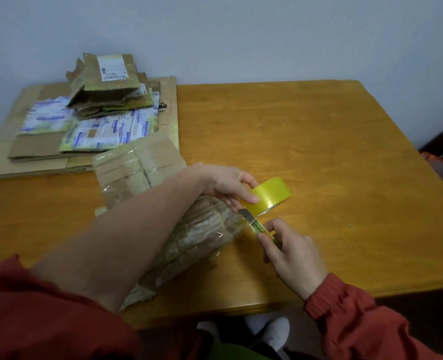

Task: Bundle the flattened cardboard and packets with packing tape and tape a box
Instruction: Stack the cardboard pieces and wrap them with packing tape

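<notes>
Left grip (225, 185) is pinching the yellow tape roll (269, 197), thumb on the outside, holding it just over the tabletop (319, 139) around 6 o'clock. Right grip (290, 253) is curled round a knife (254, 224), blade up against the tape right under the roll. The taped-up bundle (202, 229) lies at 7 o'clock under the left forearm, roll just off its 3 o'clock end. A pile (93, 120) of loose cardboard and packets sits at 10 o'clock by the wall.
</notes>
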